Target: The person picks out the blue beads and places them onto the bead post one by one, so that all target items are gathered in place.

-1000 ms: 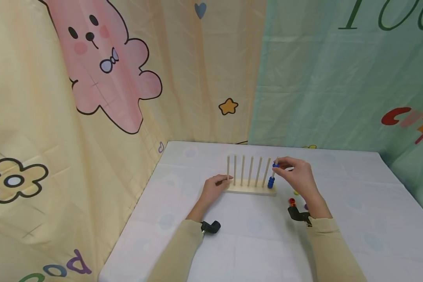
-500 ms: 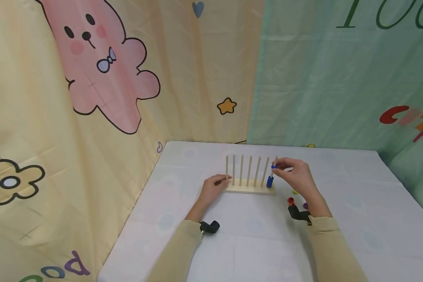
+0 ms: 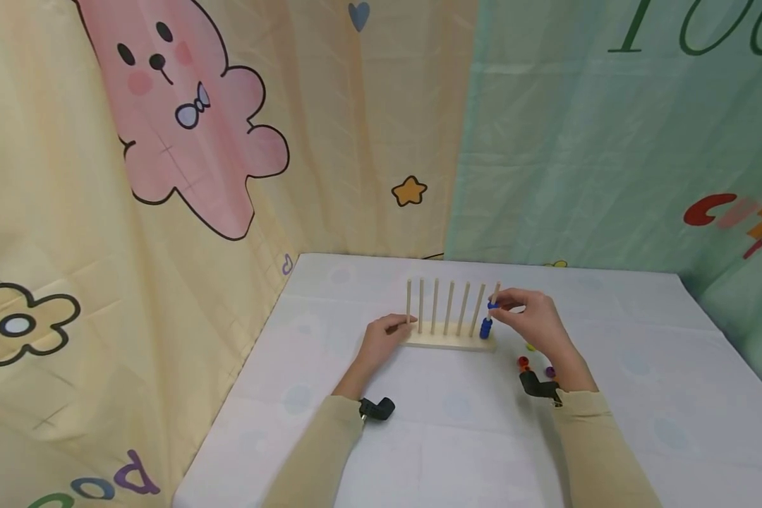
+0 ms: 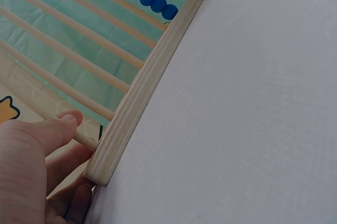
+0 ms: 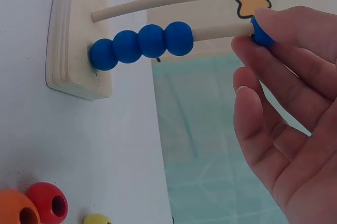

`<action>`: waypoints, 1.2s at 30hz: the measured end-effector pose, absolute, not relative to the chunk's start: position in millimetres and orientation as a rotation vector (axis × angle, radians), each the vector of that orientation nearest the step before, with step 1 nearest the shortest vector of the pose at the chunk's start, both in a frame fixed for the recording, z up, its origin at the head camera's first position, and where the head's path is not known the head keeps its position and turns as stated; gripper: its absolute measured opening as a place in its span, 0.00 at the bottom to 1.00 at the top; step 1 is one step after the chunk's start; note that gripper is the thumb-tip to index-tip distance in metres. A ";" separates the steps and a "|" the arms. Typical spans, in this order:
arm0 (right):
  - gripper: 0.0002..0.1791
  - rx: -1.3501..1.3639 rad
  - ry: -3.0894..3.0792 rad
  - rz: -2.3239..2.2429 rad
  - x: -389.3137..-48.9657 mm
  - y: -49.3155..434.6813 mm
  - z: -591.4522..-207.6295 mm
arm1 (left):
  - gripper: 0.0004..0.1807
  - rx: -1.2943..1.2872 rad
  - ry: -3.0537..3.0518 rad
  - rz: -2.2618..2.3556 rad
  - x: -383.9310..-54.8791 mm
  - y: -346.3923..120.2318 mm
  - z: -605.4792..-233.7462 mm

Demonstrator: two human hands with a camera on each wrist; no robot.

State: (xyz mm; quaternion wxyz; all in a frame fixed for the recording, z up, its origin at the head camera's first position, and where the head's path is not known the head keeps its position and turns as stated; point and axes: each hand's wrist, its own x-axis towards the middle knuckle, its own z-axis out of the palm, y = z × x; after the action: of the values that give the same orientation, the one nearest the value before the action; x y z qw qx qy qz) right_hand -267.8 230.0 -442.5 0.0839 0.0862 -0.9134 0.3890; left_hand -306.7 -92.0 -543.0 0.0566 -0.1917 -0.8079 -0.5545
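A pale wooden peg rack [image 3: 447, 341] with several upright rods stands on the table. On its rightmost rod sits a stack of several blue beads [image 5: 151, 41], down against the base. Higher on that same rod, my right hand [image 3: 533, 319] pinches another blue bead [image 5: 261, 33] between thumb and forefinger; the fingers partly cover it. My left hand [image 3: 384, 342] grips the rack's left end, thumb and fingers around the foot of the leftmost rod [image 4: 84, 140]. The other rods carry no beads.
Loose beads lie on the white table [image 3: 419, 437] right of the rack: a red bead [image 5: 47, 203], an orange bead [image 5: 16, 208], a yellow bead [image 5: 97, 219] and a purple bead [image 3: 549, 372]. Printed curtains [image 3: 355, 127] hang behind the table.
My right hand has slid its blue bead a little way down the rightmost rod. The left hand keeps its hold on the rack's left end.
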 end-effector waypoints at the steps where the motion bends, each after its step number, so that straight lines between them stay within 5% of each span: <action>1: 0.15 0.263 -2.732 1.156 -268.4 230.4 -443.5 | 0.11 -0.576 -2.456 -1.685 -306.8 -92.1 -542.5; 36: 0.12 0.323 -2.845 1.168 -278.2 235.0 -457.8 | 0.11 -0.579 -2.470 -1.709 -308.0 -93.1 -542.5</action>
State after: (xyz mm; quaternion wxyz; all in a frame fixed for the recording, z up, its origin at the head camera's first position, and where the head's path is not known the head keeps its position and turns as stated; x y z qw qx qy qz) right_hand -278.2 235.0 -457.8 0.0248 0.1044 -0.9198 0.3775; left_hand -308.0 -93.1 -542.5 0.0414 -0.1890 -0.8069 -0.5581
